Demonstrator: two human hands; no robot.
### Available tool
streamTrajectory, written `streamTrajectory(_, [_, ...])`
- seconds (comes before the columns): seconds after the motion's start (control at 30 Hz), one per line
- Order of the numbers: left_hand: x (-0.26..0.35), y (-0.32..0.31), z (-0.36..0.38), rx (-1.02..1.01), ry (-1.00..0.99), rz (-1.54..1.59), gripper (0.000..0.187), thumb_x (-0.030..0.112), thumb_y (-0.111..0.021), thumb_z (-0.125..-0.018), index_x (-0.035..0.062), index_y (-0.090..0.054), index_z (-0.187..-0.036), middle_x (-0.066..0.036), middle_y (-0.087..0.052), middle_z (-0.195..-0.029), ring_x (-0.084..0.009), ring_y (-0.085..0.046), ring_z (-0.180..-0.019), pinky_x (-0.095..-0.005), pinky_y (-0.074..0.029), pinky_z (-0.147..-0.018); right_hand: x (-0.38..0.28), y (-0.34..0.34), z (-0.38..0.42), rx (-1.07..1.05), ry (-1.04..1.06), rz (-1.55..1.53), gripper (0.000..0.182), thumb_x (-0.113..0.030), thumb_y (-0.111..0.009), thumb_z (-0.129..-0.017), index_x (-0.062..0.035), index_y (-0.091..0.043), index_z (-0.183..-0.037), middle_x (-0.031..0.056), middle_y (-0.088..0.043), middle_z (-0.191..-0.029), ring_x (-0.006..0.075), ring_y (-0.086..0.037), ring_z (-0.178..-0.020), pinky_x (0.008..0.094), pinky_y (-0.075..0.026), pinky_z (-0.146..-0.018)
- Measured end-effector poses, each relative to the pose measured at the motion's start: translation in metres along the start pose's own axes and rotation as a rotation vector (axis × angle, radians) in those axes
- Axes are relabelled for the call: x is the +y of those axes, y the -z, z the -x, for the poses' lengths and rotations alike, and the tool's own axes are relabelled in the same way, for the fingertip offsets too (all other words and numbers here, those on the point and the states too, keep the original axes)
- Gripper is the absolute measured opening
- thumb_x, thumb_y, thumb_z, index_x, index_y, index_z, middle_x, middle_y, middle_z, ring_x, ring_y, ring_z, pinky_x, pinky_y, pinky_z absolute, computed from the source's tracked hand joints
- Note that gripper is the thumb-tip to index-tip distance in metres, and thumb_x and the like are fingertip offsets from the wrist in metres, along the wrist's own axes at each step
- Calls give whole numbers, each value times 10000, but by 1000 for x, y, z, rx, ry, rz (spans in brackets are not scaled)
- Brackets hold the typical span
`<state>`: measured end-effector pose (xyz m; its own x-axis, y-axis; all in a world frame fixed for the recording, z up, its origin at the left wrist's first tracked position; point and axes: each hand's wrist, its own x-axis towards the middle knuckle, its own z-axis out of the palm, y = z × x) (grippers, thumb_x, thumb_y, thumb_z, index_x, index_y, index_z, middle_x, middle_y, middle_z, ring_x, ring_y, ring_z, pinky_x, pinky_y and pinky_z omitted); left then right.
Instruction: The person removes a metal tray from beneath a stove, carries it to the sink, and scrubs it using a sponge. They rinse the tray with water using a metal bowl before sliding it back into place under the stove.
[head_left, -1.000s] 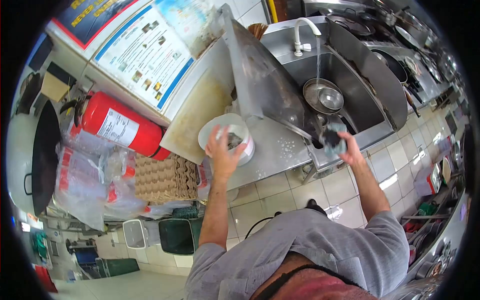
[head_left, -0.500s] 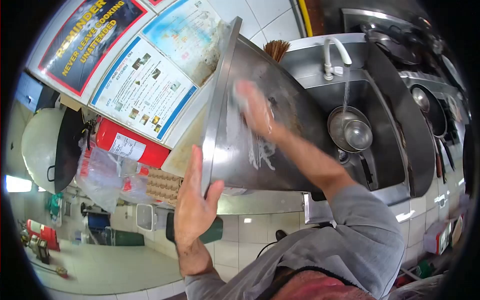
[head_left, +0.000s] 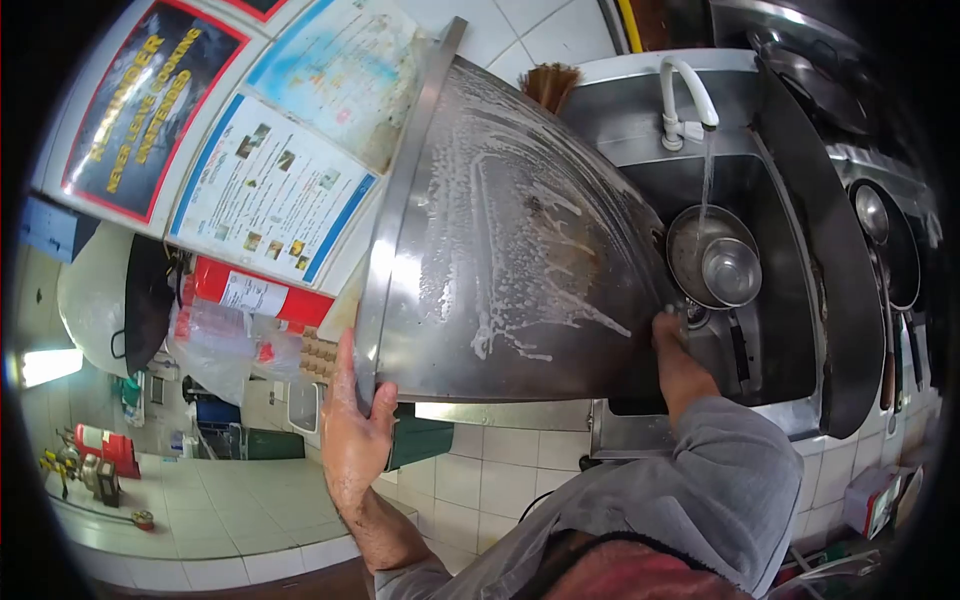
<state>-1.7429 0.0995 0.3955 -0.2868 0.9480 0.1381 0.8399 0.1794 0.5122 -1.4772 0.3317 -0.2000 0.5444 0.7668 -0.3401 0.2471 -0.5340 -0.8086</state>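
Observation:
A large steel vessel [head_left: 415,320] stands tilted on its side, its outer face streaked with white suds and brown stains. My left hand [head_left: 357,430] holds its rim at the lower left, thumb in front and fingers along the edge. My right hand [head_left: 682,360] is at the vessel's narrow right end, beside the sink, fingers curled round a small greyish thing I cannot make out. In the sink [head_left: 770,350], water runs from the white faucet [head_left: 690,85] into a pan [head_left: 685,250] with a small metal bowl [head_left: 731,272] in it.
A straw brush [head_left: 548,86] stands behind the vessel. Pans and a ladle [head_left: 871,215] are at the right. On the left are a red fire extinguisher [head_left: 262,292], plastic bags [head_left: 215,345], egg trays [head_left: 318,357] and a big wok [head_left: 98,300]. Signs cover the wall.
My right hand has swept from the vessel's upper face down to its right end, spreading suds in curved streaks. The vessel has shifted slightly left in view, my left hand with it.

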Motion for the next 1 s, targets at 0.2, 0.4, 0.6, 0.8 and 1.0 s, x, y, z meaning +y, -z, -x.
streamTrajectory(0.2, [0,-1,0,35,16,-36,597,77,-577,-828,65,-301,-1358,-227,-519,-1186,-228,-600,-797,-289,-496,-549,-417,-2,68,-43,481,-315,393,-207,-582,-771,-61,-526,-1132,164,-577,-1054,326,-544,-992,421,-424,-872])
streamTrajectory(0.4, [11,-2,3,7,7,-6,634,97,-577,-844,113,-254,-1390,-125,-582,-979,-114,-551,-684,-236,-490,-546,-449,25,195,36,1105,-506,502,-6,-536,-718,-52,-474,-1214,183,-452,-1245,314,-403,-1193,365,-318,-1013])
streamTrajectory(0.6, [-18,-5,3,80,-135,-235,625,81,-575,-843,104,-264,-1385,-163,-538,-1123,-111,-549,-670,-235,-478,-519,31,-1,12,-4,146,42,427,-162,-457,-828,-61,-479,-1242,186,-539,-1179,261,-526,-1085,342,-399,-905])
streamTrajectory(0.8, [-19,-4,0,100,-166,-149,617,-5,-541,-829,106,-281,-1377,-174,-519,-1166,-98,-538,-640,-233,-476,-507,-166,-4,9,-190,124,-209,387,-198,-449,-808,-27,-544,-1142,211,-557,-1115,334,-536,-1035,418,-400,-878])
streamTrajectory(1.0, [-19,-3,1,82,-75,-196,628,-15,-559,-812,113,-299,-1369,-100,-586,-961,-97,-528,-605,-232,-473,-501,-525,38,87,-472,1055,-344,532,-416,-591,-771,-80,-544,-1180,202,-502,-1167,340,-453,-1104,380,-357,-939])
